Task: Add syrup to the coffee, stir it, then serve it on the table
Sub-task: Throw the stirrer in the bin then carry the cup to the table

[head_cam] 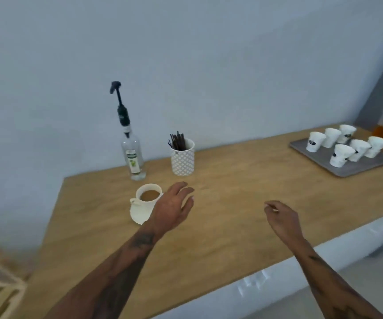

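Left hand (174,203) open, empty, just right of the coffee cup (148,199). Beyond it, syrup bottle (133,157), label unreadable. Right hand (282,215) loosely curled, empty.

**Setting: coffee service counter, café or break room**

I log these, all from my head view: wooden counter (231,226) along a plain pale wall; pump-topped syrup bottle (132,155) centre frame; patterned holder of dark stir sticks (182,157) beside it; grey tray (323,157) of upturned paper cups (315,141), upper right; filled coffee cup (149,195) on saucer.
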